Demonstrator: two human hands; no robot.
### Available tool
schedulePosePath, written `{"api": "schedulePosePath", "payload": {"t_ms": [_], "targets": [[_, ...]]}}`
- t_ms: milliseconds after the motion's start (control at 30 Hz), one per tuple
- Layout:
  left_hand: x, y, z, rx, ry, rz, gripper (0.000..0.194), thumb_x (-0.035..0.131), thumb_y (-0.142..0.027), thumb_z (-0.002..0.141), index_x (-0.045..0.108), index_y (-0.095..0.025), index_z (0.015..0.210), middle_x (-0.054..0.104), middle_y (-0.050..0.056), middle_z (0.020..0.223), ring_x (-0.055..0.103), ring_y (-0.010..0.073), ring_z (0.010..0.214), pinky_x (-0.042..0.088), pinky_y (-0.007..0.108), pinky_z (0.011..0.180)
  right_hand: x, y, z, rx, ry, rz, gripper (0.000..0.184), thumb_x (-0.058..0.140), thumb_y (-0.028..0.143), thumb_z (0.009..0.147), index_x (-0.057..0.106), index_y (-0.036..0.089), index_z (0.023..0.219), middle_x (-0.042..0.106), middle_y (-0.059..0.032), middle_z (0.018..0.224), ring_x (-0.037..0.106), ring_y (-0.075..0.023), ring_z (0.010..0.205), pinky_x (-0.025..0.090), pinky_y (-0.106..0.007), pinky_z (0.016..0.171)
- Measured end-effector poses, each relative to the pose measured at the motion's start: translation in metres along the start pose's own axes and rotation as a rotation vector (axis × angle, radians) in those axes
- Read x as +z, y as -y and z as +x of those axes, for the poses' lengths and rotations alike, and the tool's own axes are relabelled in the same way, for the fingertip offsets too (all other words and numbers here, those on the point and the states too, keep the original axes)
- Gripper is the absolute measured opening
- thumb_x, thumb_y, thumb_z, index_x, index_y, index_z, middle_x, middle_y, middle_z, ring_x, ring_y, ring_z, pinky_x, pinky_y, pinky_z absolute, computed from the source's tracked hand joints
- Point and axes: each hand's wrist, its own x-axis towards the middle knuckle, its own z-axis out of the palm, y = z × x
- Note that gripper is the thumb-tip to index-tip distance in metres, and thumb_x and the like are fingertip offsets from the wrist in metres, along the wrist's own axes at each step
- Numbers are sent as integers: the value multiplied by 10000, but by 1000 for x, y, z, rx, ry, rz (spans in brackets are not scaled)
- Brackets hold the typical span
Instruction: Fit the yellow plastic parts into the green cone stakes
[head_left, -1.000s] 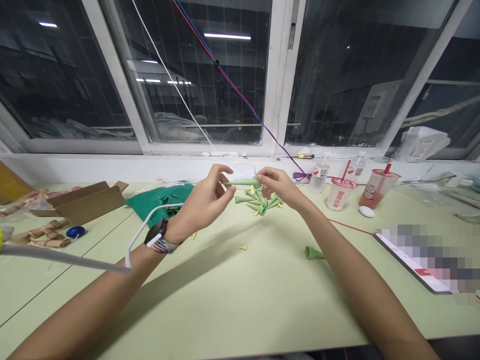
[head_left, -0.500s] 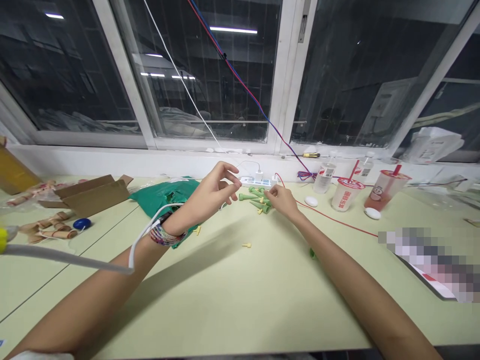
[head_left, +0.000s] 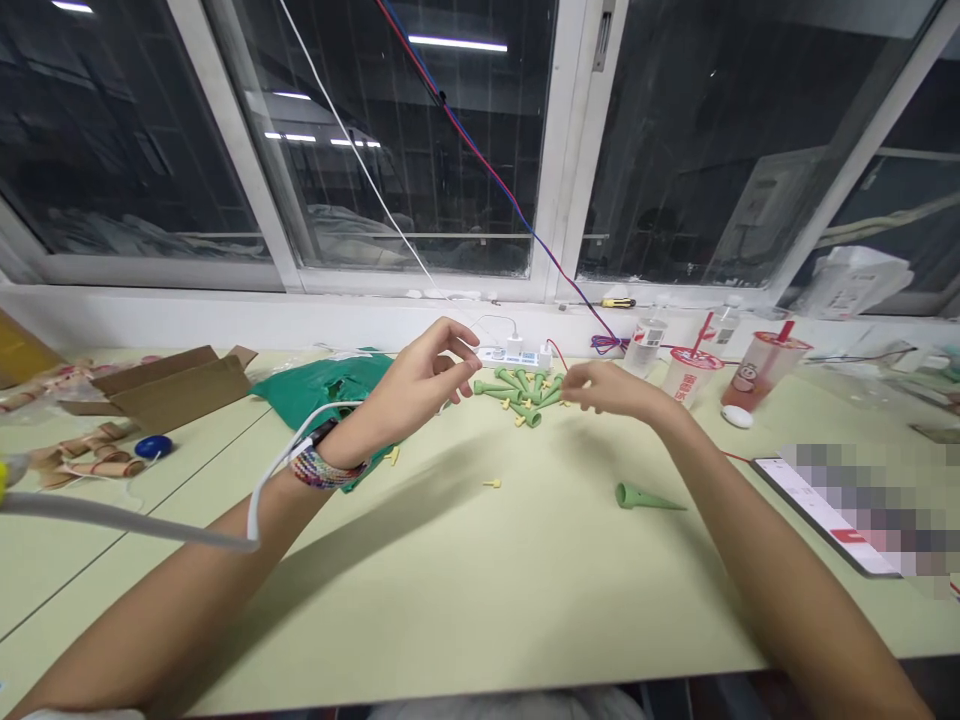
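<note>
Flanking one green cone heap [head_left: 521,392], left hand [head_left: 427,375] and right hand [head_left: 611,388] hover empty.

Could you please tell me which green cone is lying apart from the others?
The green plastic cone below the right hand, tip pointing right; the others lie heaped by the power strip.

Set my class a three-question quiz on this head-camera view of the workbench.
1. True or false: the right hand has its grip on the lone green plastic cone lying on the bench.
2. Which wrist wears the beaded bracelet?
3. Fill the gap: the lone cone lies on its ____.

Key: 1. False. 2. Left. 3. Side.
</note>
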Motion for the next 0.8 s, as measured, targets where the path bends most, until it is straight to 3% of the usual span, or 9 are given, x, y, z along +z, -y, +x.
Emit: {"api": "schedulePosePath", "payload": {"t_ms": [67, 167, 267, 400, 500, 600, 700, 800], "targets": [[0, -1, 0, 14, -1, 2, 212, 655, -344, 960, 588, -233, 1127, 675, 38, 1049, 707, 167, 744, 573, 316, 627, -2, -11, -28, -9, 125, -114, 359, 764, 400, 811, 777, 221, 1123, 768, -107, 1218, 738, -265, 1006, 536, -298, 777], [1, -1, 0, 26, 3, 5, 194, 654, -317, 957, 596, -233, 1122, 668, 37, 1046, 712, 168, 745, 574, 315, 629, 10, -36, -70, 114, 296, -191, 528, 823, 336, 701, 777, 266, 1222, 753, -106, 1253, 726, -315, 1067, 541, -337, 812], [3, -1, 1, 31, 10, 6, 188, 650, -324, 966, 597, -231, 1121, 662, 36, 1047, 718, 169, 745, 576, 314, 632, 30, -60, -100, 147, 232, -185, 507, 744, 285, 740, 763, 282, 1247, 726, -95, 1280, 711, -300, 1091, 533, -348, 844], [3, 0, 3, 48, 0, -11, 176, 664, -321, 962, 607, -224, 1097, 664, 30, 1016, 714, 164, 727, 566, 300, 616, 45, -65, -108, 79, 89, -129, 275, 646, 218, 794, 787, 234, 1030, 747, -77, 1061, 710, -252, 939, 528, -359, 827], [3, 0, 2, 98, -30, -50, 132, 670, -293, 957, 626, -214, 1053, 669, 18, 934, 699, 156, 702, 557, 290, 627, 42, -35, -95, -13, -43, 23, 273, 681, 286, 851, 767, 218, 1101, 755, -79, 1056, 704, -249, 933, 541, -380, 841], [4, -5, -1, 144, -37, -20, 123, 678, -304, 967, 662, -208, 1042, 670, 12, 886, 681, 145, 684, 552, 280, 641, 33, 16, -75, -179, -124, 366, 369, 749, 387, 873, 731, 238, 1210, 753, -66, 1118, 713, -232, 970, 559, -394, 915], [5, -11, -4, 120, 28, 55, 230, 717, -373, 963, 702, -228, 1141, 701, 25, 936, 691, 153, 707, 550, 269, 622, 28, 68, -55, -308, -154, 678, 434, 799, 421, 849, 693, 230, 1225, 746, -46, 1014, 729, -231, 937, 579, -371, 828], [5, -13, -5, 91, 38, 20, 328, 729, -427, 962, 696, -255, 1240, 713, 26, 943, 691, 158, 699, 567, 276, 627, 29, 106, -34, -363, -182, 742, 467, 823, 399, 823, 655, 229, 1224, 716, 1, 834, 714, -210, 796, 555, -331, 697]]}}
